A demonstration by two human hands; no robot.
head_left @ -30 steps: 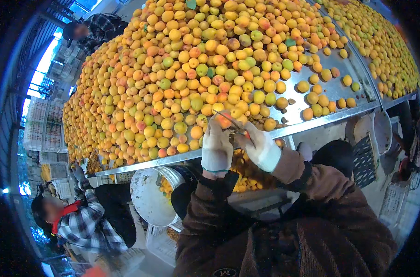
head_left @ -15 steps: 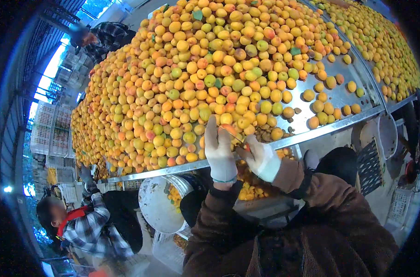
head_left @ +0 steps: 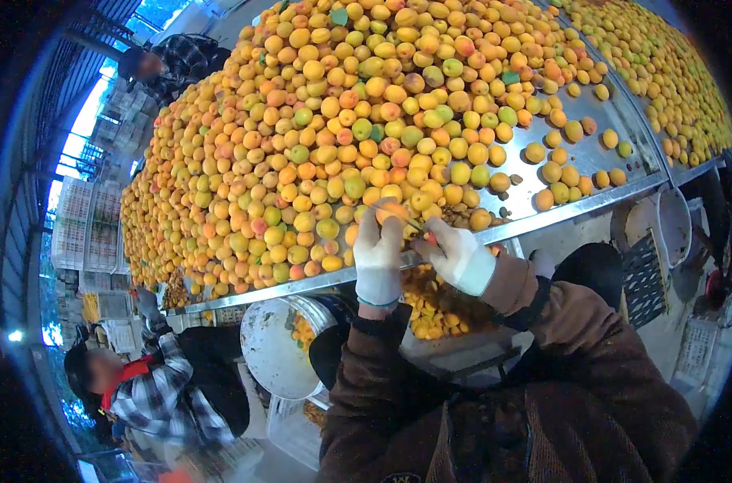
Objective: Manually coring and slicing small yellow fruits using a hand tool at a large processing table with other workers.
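Your white-gloved left hand (head_left: 379,262) has its fingers around a round orange apricot (head_left: 391,211) near the silvery metal counter (head_left: 575,209) edge, apparently steadying it against the thin-bladed knife (head_left: 415,224) gripped in your white-gloved right hand (head_left: 460,259).

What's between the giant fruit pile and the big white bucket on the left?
In the head view, the shiny metal table edge runs between the fruit pile and the white bucket.

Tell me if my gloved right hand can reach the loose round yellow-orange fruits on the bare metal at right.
Probably yes: only the silver metal table rim seems between that right hand and the fruits, though it holds a thin red-handled knife.
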